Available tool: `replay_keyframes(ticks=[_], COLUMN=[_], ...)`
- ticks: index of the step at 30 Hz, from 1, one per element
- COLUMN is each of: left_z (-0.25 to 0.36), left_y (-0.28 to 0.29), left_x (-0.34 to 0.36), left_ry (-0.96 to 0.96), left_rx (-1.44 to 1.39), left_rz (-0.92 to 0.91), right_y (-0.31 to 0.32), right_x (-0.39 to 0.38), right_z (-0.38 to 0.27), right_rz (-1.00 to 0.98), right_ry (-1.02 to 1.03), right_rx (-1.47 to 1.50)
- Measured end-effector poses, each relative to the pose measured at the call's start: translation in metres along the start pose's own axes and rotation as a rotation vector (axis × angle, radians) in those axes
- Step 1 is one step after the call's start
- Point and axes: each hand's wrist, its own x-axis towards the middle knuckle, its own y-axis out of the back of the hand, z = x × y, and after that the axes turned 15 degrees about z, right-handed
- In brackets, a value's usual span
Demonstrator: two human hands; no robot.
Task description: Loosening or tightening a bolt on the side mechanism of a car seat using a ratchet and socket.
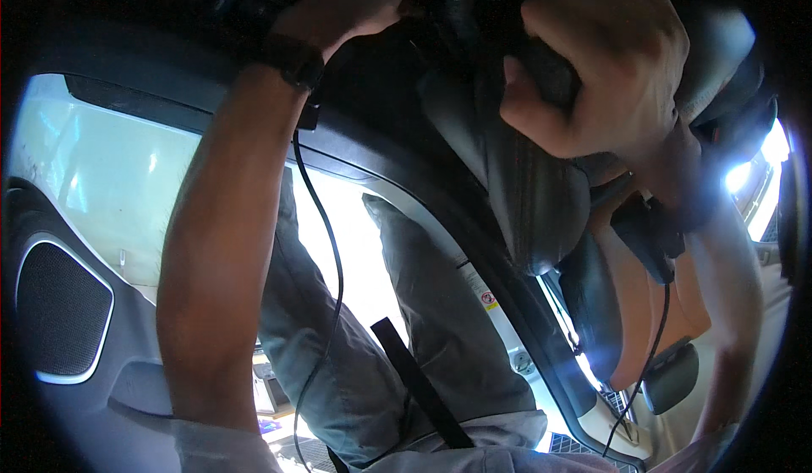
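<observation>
Dark thing (551,74) in shadow, within the curl of the right hand (622,63).
Nearly black and rounded where it shows, it is partly covered by the grasp; full shape and tilt cannot be made out.

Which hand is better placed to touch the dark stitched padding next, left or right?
Probably the right hand: it shows curled right beside the dark stitched padding. The left hand reaches farther off, its fingers lost in shadow.
</observation>
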Motion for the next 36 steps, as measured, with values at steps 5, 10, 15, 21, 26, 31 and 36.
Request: replay_keyframes(ticks=[5,10,15,21,26,31,36], left_z=[0.001,0.026,0.075,0.139,0.175,0.208,0.228], left_y=[0.028,0.087,0.127,0.152,0.131,0.117,0.091], left_x=[0.001,-0.056,-0.144,-0.263,-0.281,-0.291,-0.286], left_ry=[0.097,0.632,0.69,1.034,1.085,1.032,0.965], left_rx=[-0.043,-0.553,-0.517,-0.3,-0.634,-0.684,-0.789], left_rz=[-0.047,0.299,0.437,0.431,0.497,0.48,0.302], right_y=[0.019,0.019,0.052,0.129,0.187,0.129,0.115], right_x=[0.019,0.012,0.003,-0.117,-0.261,-0.261,-0.258], right_z=[-0.008,-0.013,0.007,-0.004,0.029,-0.044,-0.055], right_rz=[-0.001,0.204,0.426,0.391,0.026,0.032,0.13], right_ry=[0.05,0.116,0.171,-0.733,-1.629,-1.844,-1.738], right_rx=[0.085,0.147,-0.046,-0.127,0.016,0.297,0.032])
